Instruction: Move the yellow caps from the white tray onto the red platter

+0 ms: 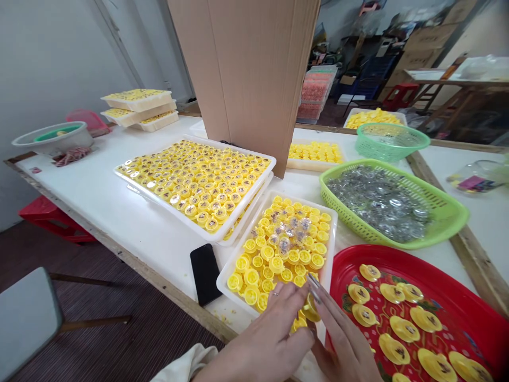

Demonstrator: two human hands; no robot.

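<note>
By wht tray's near edge (232, 297), red tray (339, 271) adj.: yel. pc (312, 310) pinched betw. L hand (274, 330) & R hand (347, 339)

No words or numbers come up readable for you here! Faint print shows on the stacked cartons (422, 40) at the back, too small and blurred to make out. Small dark prints dot the yellow pieces (404, 329) on your red tray (457, 286), and you can't pick out a single letter there.
</note>
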